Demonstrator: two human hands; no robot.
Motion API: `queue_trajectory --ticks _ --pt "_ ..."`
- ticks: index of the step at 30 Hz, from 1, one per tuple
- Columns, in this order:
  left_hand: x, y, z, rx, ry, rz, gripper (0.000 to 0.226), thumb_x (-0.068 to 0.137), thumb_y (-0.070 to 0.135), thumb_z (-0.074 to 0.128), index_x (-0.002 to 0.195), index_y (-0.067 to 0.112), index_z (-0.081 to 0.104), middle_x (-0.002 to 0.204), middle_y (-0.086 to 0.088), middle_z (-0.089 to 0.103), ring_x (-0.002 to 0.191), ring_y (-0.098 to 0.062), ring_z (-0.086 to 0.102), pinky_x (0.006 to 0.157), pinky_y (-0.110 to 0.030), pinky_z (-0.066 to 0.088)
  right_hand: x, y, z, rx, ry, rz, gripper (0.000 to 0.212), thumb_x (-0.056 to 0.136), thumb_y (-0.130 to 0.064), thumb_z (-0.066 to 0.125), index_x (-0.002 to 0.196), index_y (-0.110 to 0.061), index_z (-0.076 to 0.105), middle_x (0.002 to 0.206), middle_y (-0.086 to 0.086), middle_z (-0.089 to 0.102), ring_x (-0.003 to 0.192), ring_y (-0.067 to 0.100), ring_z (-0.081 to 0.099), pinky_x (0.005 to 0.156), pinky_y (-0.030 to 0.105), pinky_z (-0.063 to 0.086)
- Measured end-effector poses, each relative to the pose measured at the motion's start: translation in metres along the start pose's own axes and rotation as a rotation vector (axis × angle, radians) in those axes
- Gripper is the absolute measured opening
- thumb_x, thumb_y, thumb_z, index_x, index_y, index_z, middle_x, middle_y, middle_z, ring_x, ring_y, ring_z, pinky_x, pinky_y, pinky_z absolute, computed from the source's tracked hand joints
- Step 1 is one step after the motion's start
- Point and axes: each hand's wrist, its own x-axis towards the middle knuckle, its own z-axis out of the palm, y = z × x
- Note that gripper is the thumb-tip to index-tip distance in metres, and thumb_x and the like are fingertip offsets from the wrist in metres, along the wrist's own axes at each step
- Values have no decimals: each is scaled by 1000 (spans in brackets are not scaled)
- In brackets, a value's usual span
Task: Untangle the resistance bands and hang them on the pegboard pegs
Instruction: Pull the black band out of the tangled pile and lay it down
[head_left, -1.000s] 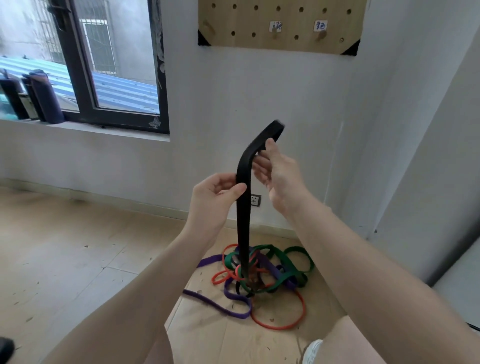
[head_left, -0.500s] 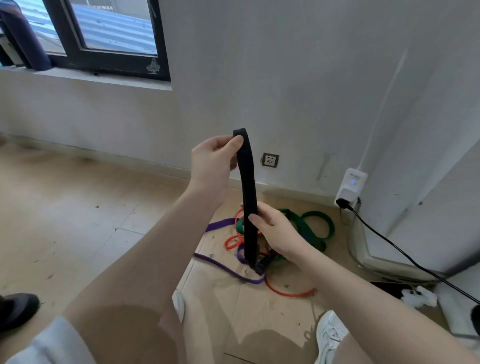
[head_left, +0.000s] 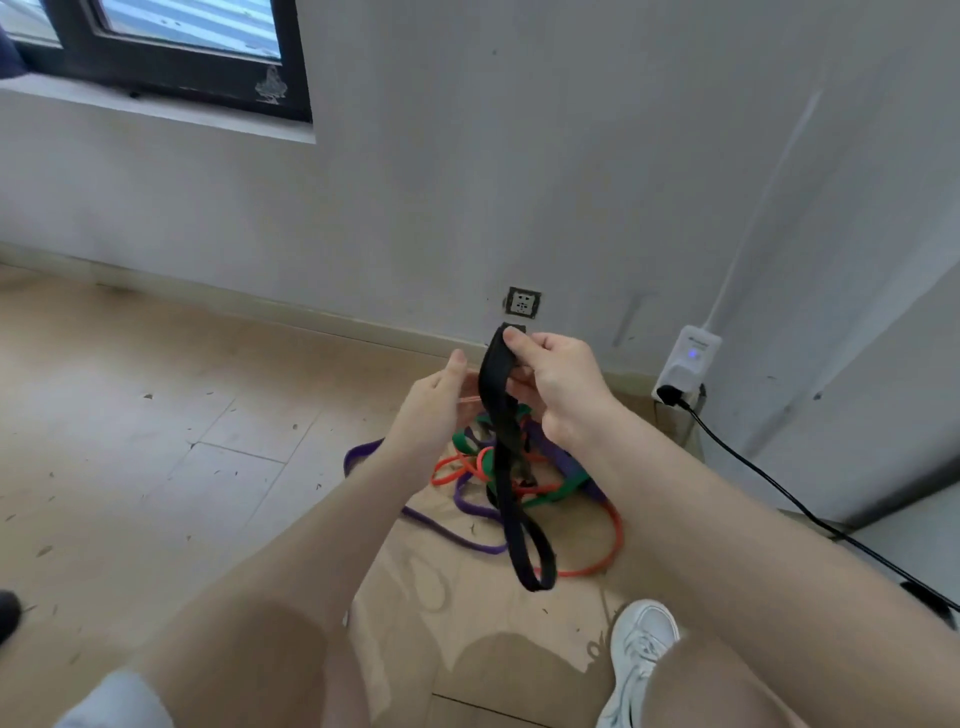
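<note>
right hand (head_left: 563, 387) pinches the top of the flat black rubber band (head_left: 506, 457), loop hanging above the tangled coloured bands (head_left: 519, 483) on the floor; left hand (head_left: 436, 410) alongside, fingers straight.

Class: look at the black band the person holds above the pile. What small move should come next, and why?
Probably lift the black band higher with the right hand, which pinches its top. Its lower loop hangs over the pile of coloured bands and may still be caught there. The left hand beside it looks open, free to pick strands off.
</note>
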Motion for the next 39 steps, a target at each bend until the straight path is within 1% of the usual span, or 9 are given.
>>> queue_trajectory --ticks 4,8,13,19,23,27,30,33,39 --pt "-10 17 0 -6 -111 223 35 99 31 37 104 13 66 96 -4 71 92 -14 67 82 -20 53 1 -40 9 228 16 -27 17 90 -13 58 74 -9 55 70 5 60 59 13 58 54 19 54" --pt "-23 51 3 -177 -128 361 28 98 24 37 103 14 63 90 0 72 90 -15 68 82 -24 54 -7 -83 16 303 -17 -118 16 89 -13 60 75 -7 56 57 1 61 47 6 60 47 16 50" --pt "-38 80 6 25 -40 524 13 91 14 55 100 19 62 81 2 72 84 -10 69 80 -23 55 -10 -102 14 301 -34 -170 20 89 -15 62 71 -9 55 53 0 61 50 10 60 50 17 52" --pt "-42 69 7 110 -16 392 16 92 16 55 91 28 65 77 2 71 74 -11 66 81 -34 55 -7 -83 7 126 -64 -164 21 93 -24 55 79 -9 58 74 6 64 62 14 62 58 20 54" --pt "-34 61 4 114 7 304 21 96 14 46 91 24 64 74 0 63 70 -11 59 75 -24 53 -10 -57 -5 -232 -90 -65 37 98 -33 42 96 -2 62 87 12 68 76 19 65 77 29 54" --pt "-19 57 1 342 -79 225 22 99 17 41 102 17 62 76 0 59 70 -11 55 77 -25 49 -4 -29 -29 -814 -8 -448 17 93 -14 50 105 -12 62 102 0 63 94 14 58 83 26 46" --pt "-14 53 3 453 -176 198 23 99 18 40 106 16 61 76 3 59 70 -10 54 77 -24 47 -6 -20 -43 -724 -295 -503 37 89 0 47 113 -25 59 120 -11 58 116 1 49 102 20 34" --pt "-12 51 4 485 -216 186 20 98 18 43 96 14 63 74 2 60 69 -10 54 77 -27 49 -6 -18 -52 -721 -446 -474 32 87 -7 58 114 -24 60 114 -11 63 111 0 56 101 22 41" --pt "-2 40 5 400 -129 160 23 93 27 54 111 16 47 81 -9 66 72 -14 62 84 -37 53 0 -4 -54 -812 -391 -557 23 84 -13 66 105 -23 62 101 -6 68 96 4 63 93 27 50"
